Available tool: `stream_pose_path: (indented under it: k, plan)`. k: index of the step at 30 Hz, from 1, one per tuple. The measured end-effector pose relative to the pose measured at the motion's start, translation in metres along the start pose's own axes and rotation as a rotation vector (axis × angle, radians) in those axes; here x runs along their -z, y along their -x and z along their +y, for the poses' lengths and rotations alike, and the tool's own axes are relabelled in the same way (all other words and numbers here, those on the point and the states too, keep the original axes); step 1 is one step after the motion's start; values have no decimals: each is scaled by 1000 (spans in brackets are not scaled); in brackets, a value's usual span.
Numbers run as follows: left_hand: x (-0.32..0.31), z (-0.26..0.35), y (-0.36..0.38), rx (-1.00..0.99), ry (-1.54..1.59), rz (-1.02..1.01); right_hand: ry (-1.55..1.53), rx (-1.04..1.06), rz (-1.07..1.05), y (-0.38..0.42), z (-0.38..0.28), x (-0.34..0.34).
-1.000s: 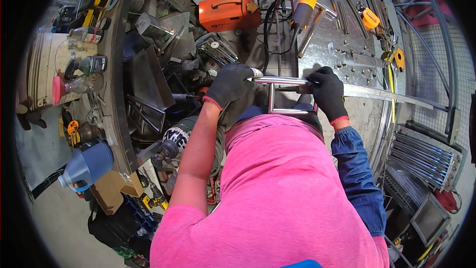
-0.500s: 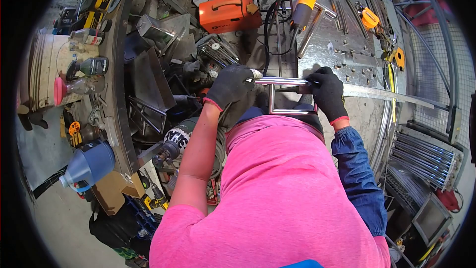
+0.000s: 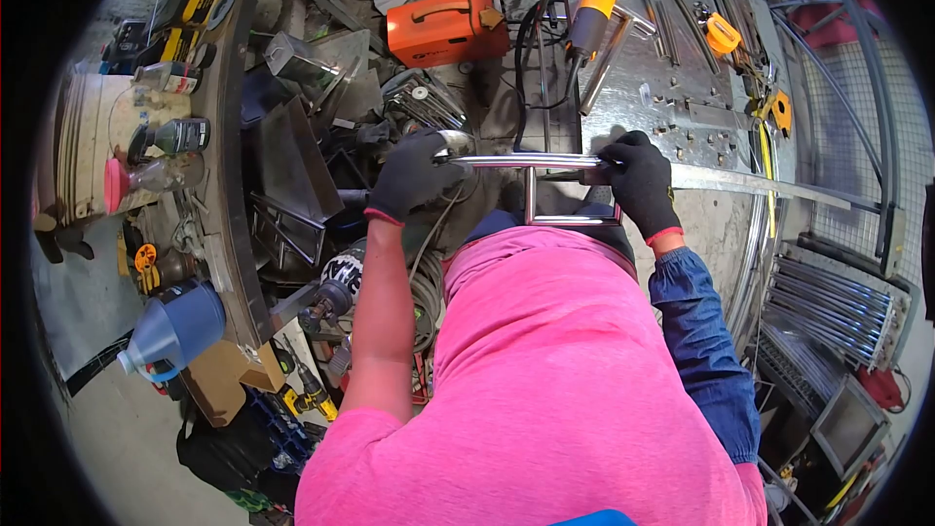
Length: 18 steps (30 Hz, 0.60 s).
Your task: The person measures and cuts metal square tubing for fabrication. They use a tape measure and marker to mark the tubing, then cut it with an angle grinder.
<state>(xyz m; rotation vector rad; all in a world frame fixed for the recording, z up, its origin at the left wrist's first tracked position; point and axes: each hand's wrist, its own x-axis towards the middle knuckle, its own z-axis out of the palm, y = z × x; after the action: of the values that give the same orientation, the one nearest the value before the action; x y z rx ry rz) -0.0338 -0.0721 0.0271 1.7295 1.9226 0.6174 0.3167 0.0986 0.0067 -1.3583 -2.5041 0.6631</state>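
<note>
Both gloved hands gripped a steel frame (image 3: 545,164): left hand (image 3: 411,173) at nine o'clock, right hand (image 3: 640,178) at three.

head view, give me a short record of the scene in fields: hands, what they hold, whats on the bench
left hand: black glove, grips the left end of the steel frame
right hand: black glove, grips the frame's right end
frame: shiny tube, top bar level, lower bars close to the pink shirt
bench: metal sheet top
on bench: orange grinder, tape measure
left of bench: orange case
</note>
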Motion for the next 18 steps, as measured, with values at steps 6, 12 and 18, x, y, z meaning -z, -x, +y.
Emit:
stream_pose_path:
  k: [6, 12, 18]
  plan:
    - [-13, -12, 23, 234, 279, 144, 18, -14, -26, -1, -2, 3]
    - [-2, 39, 26, 356, 168, 365, -7, -14, -21, 0, -2, 3]
    - [-22, 79, 10, -83, 188, 7, -1, 0, -19, -1, -3, 2]
